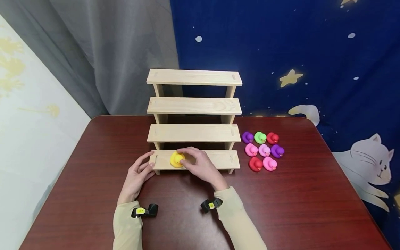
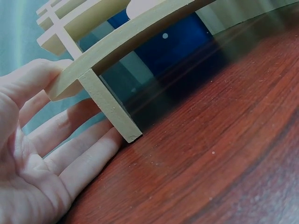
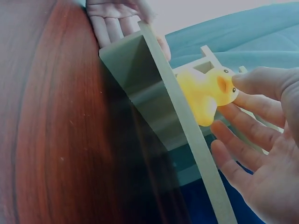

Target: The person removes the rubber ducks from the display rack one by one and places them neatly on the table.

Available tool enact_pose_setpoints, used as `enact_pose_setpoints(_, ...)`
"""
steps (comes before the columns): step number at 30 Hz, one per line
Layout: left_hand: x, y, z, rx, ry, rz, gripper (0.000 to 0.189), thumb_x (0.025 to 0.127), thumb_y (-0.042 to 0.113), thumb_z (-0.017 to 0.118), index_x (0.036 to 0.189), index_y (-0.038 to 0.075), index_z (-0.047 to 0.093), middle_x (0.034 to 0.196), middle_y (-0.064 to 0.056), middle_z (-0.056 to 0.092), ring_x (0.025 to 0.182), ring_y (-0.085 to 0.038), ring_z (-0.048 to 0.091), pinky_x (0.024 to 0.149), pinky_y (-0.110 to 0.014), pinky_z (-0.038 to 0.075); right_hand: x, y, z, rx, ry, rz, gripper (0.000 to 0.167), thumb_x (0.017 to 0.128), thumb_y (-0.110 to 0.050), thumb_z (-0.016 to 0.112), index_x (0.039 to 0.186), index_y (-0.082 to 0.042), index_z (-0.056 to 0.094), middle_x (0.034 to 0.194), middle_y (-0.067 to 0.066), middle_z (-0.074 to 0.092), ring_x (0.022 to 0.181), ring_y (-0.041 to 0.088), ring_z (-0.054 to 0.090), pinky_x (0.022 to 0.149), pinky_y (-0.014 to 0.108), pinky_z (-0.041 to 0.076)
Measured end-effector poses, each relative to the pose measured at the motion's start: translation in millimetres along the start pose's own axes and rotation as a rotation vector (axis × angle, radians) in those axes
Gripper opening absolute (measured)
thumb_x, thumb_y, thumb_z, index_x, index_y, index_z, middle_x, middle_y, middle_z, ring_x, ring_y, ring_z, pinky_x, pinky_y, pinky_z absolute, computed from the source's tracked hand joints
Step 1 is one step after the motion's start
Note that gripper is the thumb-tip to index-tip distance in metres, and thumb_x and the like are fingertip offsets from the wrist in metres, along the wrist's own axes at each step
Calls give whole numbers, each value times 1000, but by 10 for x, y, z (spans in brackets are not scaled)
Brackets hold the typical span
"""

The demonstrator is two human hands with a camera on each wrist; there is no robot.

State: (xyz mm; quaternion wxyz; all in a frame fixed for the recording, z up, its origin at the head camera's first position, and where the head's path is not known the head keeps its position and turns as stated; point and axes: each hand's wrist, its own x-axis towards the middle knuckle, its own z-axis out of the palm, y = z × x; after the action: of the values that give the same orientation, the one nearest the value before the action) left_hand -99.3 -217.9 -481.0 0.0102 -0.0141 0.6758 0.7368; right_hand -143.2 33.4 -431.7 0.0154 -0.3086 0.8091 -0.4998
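Observation:
A yellow rubber duck (image 1: 176,159) sits upright on the lowest step of a stepped wooden shelf (image 1: 215,159), left of its middle. My right hand (image 1: 200,163) pinches it from the right, with the thumb at the front of its head and the index finger behind. In the right wrist view, the thumb is beside the bill of the duck (image 3: 203,95) and the other fingers spread past it. My left hand (image 1: 137,177) grips the left end of that step. In the left wrist view, its thumb is over the board's corner (image 2: 70,77) and its fingers reach behind the leg (image 2: 112,107).
Right of the shelf, several small ducks stand in rows on the dark red table (image 1: 300,198): purple (image 1: 248,137), green (image 1: 260,138), red (image 1: 256,164) and pink (image 1: 269,163). A grey curtain (image 1: 125,52) and a blue cloth (image 1: 250,41) hang behind the table.

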Motion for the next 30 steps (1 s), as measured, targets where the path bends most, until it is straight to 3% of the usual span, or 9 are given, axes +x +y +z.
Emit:
enact_pose_setpoints(14, 2, -18, -9, -12, -9, 11, 48, 98, 11, 59, 143, 6, 44, 105, 2, 68, 95, -12, 66, 77, -28, 53, -50, 22, 36, 7, 44, 6, 30, 87, -7, 71, 118, -5, 68, 113, 3, 64, 105, 12, 57, 93, 36, 45)
enact_pose_setpoints(30, -2, -22, -2, -15, -9, 14, 48, 98, 10, 58, 144, 7, 44, 104, 2, 69, 94, -12, 66, 78, -28, 53, -235, 40, -207, -29, 166, -20, 29, 87, -9, 73, 115, -7, 69, 109, 0, 65, 104, 12, 59, 94, 34, 43)
